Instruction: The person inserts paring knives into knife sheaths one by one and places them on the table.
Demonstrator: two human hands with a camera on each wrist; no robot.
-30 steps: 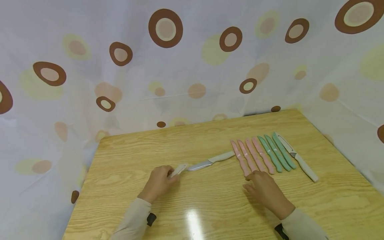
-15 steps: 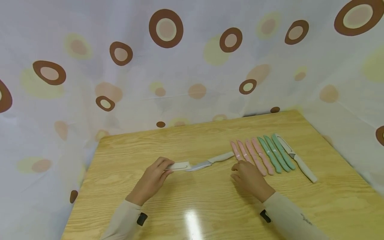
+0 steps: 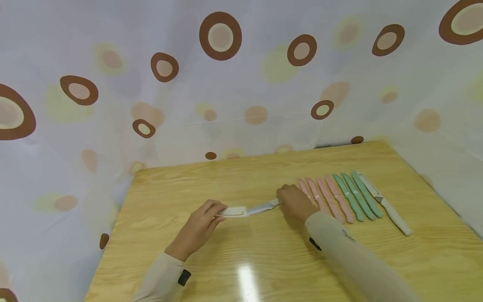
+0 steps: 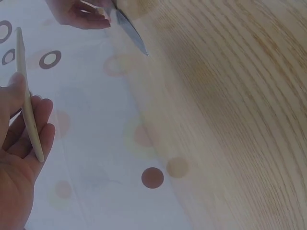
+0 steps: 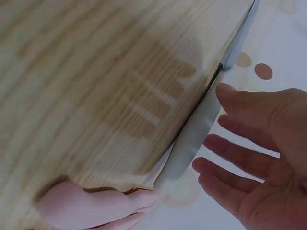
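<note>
My left hand (image 3: 198, 230) pinches a white knife sheath (image 3: 235, 212) between thumb and fingers, a little above the table. In the left wrist view the sheath (image 4: 28, 110) appears edge-on, upright along the fingers. A white-handled knife (image 3: 260, 208) lies bare on the table, its tip towards the sheath; the two look close in the head view. My right hand (image 3: 296, 203) is at the knife's handle (image 5: 189, 139). From the right wrist, the thumb tip appears at the handle's edge and the loosely bent fingers (image 5: 240, 151) are not wrapped round it.
A row of pink knives (image 3: 333, 199) and green knives (image 3: 352, 197) lies to the right of my right hand, which hides part of the pink ones. Another white-handled knife (image 3: 394, 216) ends the row. Patterned cloth (image 3: 256, 84) hangs behind the wooden table (image 3: 181, 184).
My right hand has moved left and away from me, from the pink knives to the white knife's handle. My left hand has turned the sheath so that it points towards the blade.
</note>
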